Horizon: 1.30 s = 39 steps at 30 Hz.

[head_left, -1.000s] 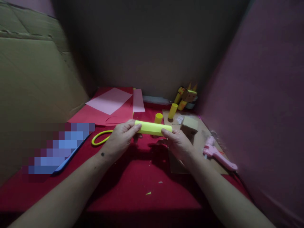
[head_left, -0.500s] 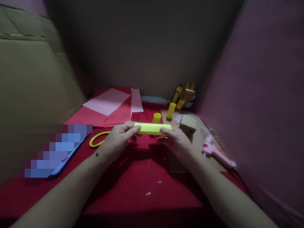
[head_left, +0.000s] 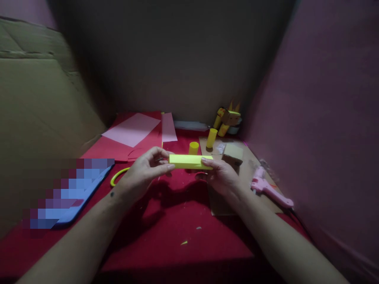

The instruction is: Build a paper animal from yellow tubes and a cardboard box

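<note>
A red cloth [head_left: 177, 232] was enclosed by a grey wall [head_left: 177, 59] behind, a purple wall [head_left: 331, 79] to the right and a cardboard panel [head_left: 32, 110] to the left. Red paper [head_left: 103, 152] was laid at the far left, with a pink sheet [head_left: 132, 130] on top. A brown cardboard sheet [head_left: 248, 165] was spread at the right. The right hand [head_left: 222, 173] was clamped on the right end of a yellow paper roll [head_left: 189, 161], its thumb pressed on the front. The left hand's [head_left: 145, 165] thumb and fingers were placed at the left end; whether they were pressed tight could not be told. The roll was held level above the cloth, between both hands. A pink glue gun [head_left: 269, 190] and, farther left, a boxy block [head_left: 233, 152] were rested on the cardboard sheet. Two yellow cylinders [head_left: 211, 138] were stood upright beyond the roll.
</note>
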Each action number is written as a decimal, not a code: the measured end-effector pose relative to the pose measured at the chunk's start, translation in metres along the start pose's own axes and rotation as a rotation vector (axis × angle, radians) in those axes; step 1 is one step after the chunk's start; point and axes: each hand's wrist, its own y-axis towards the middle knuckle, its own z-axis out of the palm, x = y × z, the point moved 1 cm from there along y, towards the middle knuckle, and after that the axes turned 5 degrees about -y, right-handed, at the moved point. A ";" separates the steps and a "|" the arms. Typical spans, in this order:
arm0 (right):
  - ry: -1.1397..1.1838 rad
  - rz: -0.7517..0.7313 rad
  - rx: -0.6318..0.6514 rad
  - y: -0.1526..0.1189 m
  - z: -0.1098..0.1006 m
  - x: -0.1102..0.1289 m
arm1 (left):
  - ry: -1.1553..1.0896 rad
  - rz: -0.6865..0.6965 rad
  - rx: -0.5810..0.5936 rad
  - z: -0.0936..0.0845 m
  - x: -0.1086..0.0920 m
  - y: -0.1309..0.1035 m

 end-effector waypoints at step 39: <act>-0.140 0.052 0.215 -0.009 0.008 0.002 | 0.205 0.084 -0.039 0.008 0.000 -0.007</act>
